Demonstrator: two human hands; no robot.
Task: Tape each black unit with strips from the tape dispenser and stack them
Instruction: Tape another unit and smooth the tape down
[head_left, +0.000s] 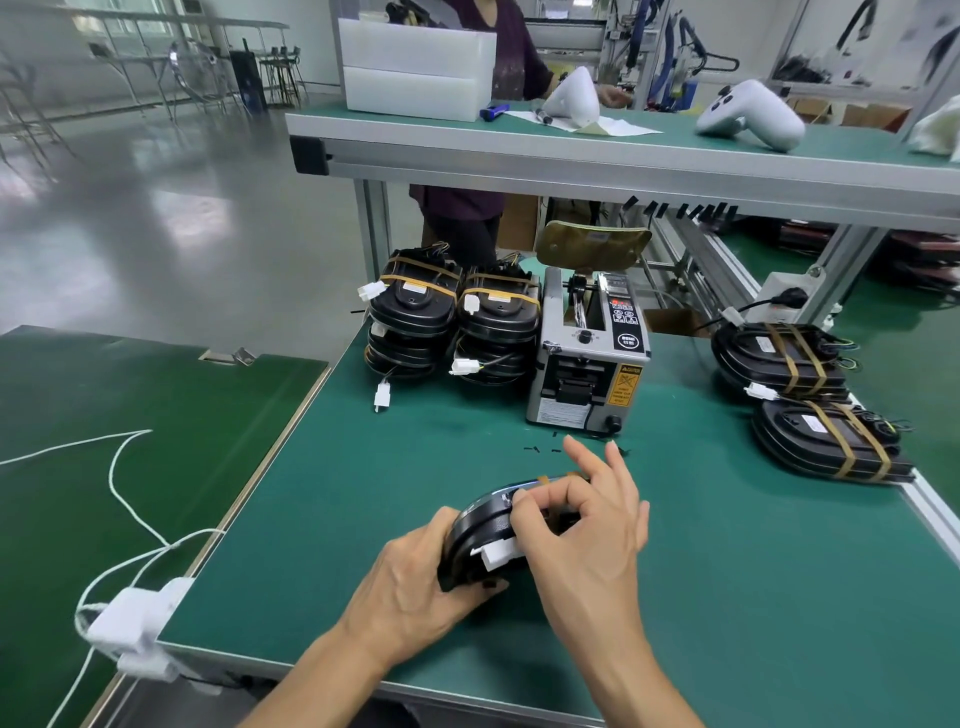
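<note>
1. black unit (483, 525) stands tilted on edge on the green bench (727, 571), lower centre of the frame; if the grip loosens, it could tip flat and crease the tan tape strip (545, 479).
2. left hand (415, 587) sits at the unit's lower left, fingers curled around its edge, propping it.
3. right hand (587, 530) lies over the unit's right side, thumb and forefinger pinching at its top by the strip, other fingers spread; pressing unevenly could lay the tape crooked.
4. tape dispenser (587, 353) stands beyond, apart.

Black unit (483, 525) half hidden under both hands.
</note>
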